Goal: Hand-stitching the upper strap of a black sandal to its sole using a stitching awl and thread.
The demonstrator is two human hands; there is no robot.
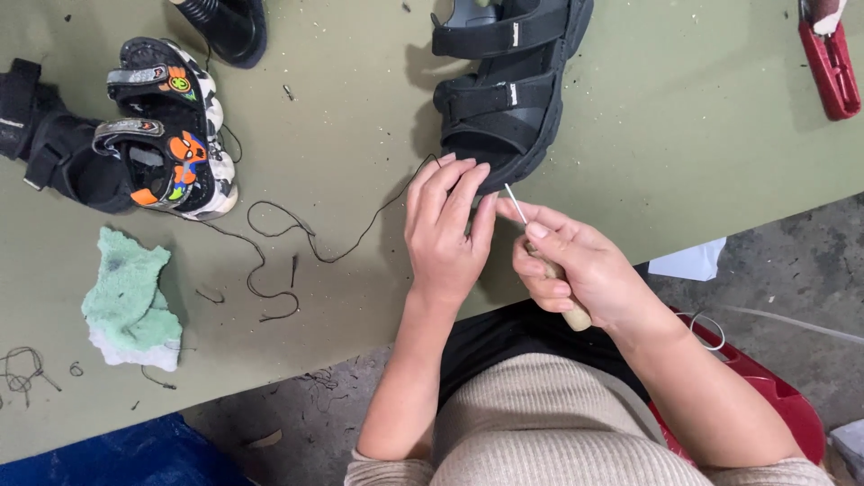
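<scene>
Sandal heel under the awl, toe aimed away

Sandal (508,90) first: black, strappy, lying on the olive-green table (360,117) with its long axis running from about seven o'clock to one o'clock. Heel end comes toward the person, toe end goes off the top edge of the picture, so it points away and a little to the right. Two wide straps cross it side to side.

Left hand (445,234) is right on that heel: fingers pressed together, laid flat over the rim of the sole, fingertips touching the black edge. Right hand (571,270) sits just beside it at three o'clock, fingers curled tight around a pale wooden handle, thumb and forefinger pinching up near the front. That is an awl (540,243), and its thin metal needle slants up toward eleven o'clock, tip meeting the sandal's heel between the two hands.

Black thread (315,243) trails out from under the left fingers toward nine o'clock, looping loosely across the table with short offcuts lying near it.

Farther out at nine to ten o'clock, a child's sandal (171,126) in black with orange and green patches lies on its side, touching another black shoe (54,144) beyond it. A dark shoe tip (229,27) shows at eleven o'clock. Down at eight o'clock, a crumpled mint-green sponge (130,301). Up at two o'clock in the far corner, a red tool (832,63). Beneath the right forearm, a red stool (765,378) edge peeks out.
</scene>
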